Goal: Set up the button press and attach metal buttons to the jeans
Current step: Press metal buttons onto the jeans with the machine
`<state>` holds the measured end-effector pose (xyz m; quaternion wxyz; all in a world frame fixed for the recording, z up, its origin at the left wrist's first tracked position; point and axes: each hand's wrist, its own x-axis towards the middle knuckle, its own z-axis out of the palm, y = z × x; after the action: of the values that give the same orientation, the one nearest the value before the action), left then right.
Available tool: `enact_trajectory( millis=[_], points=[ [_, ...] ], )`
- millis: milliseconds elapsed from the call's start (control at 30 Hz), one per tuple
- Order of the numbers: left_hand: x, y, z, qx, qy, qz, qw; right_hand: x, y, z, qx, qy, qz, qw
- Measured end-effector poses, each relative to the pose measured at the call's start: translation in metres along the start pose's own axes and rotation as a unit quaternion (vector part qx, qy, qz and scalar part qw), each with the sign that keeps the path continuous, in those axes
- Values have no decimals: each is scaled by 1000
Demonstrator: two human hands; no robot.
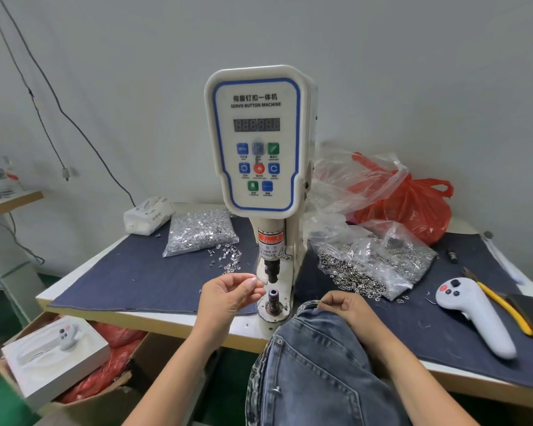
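The head view is showing a servo button machine [256,139] standing on a denim-covered table [142,278], with its display unlit as far as can be told. No fabric is being held between the upper punch [271,273] and the lower die [273,298], so no button is being pressed at this moment; whether a part is already seated on the die cannot be told.

The jeans [317,364] are being kept at about 5 o'clock from the die, hanging over the table's near edge. One button [279,341] is visible near the waistband, so at least one may already have been attached, though this is only being judged. Most of the work is being judged as remaining.

The left hand [228,295] is being held just at 9 o'clock of the die, with thumb and fingertips brought together as if pinching something small; what is being pinched, if anything, cannot be made out. The right hand [345,305] is being curled onto the jeans' top edge, gripping the denim at about 3 o'clock of the die.

A bag of tacks [200,232] is lying at 10 o'clock of the machine's base and a bag of buttons [373,265] at 3 o'clock.
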<state>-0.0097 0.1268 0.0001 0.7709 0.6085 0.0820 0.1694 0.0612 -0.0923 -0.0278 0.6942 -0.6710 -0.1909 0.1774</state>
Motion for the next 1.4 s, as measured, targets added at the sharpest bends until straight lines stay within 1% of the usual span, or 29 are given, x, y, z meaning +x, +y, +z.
enact_trajectory(
  millis=[67, 167, 267, 367, 500, 567, 600, 667, 733, 767, 900, 1000, 1100, 1400],
  points=[
    [-4, -1, 2, 1, -4, 11, 1000, -1, -1, 0, -8, 0, -3, 1000],
    [-8, -1, 3, 44, -11, 24, 999, -3, -2, 1, -14, 3, -5, 1000],
    [-9, -3, 3, 60, -15, 15, 998, -2, -3, 3, -12, 6, -3, 1000],
    [-9, -5, 1, 42, -22, -9, 999, -3, -3, 3, -13, 9, -2, 1000],
    [-9, -5, -1, -31, -46, -49, 997, -3, -2, 3, -13, 11, 0, 1000],
    [-8, -8, -1, -33, -41, -51, 997, -3, -2, 3, -12, 9, 1, 1000],
    [-7, -9, -1, -10, -34, -43, 998, -3, -2, 3, -14, 8, 1, 1000],
    [-6, -12, 1, 94, -21, -3, 995, -2, -1, 2, -16, 8, 1, 1000],
    [-4, -13, 4, 209, -22, 44, 977, -1, 0, 2, -16, 8, 0, 1000],
    [-4, -13, 6, 246, -25, 61, 967, -1, 1, 1, -16, 7, 0, 1000],
    [0, -9, 10, 328, -21, 100, 939, -1, 1, 1, -13, 5, 0, 1000],
    [3, -3, 12, 373, -20, 118, 920, -1, 0, 1, -18, 3, -1, 1000],
    [4, 4, 15, 405, -27, 111, 907, -1, 0, 1, -23, 3, -2, 1000],
    [8, 17, 22, 433, -64, 77, 896, -1, 0, 1, -27, 1, -7, 1000]
  ],
)
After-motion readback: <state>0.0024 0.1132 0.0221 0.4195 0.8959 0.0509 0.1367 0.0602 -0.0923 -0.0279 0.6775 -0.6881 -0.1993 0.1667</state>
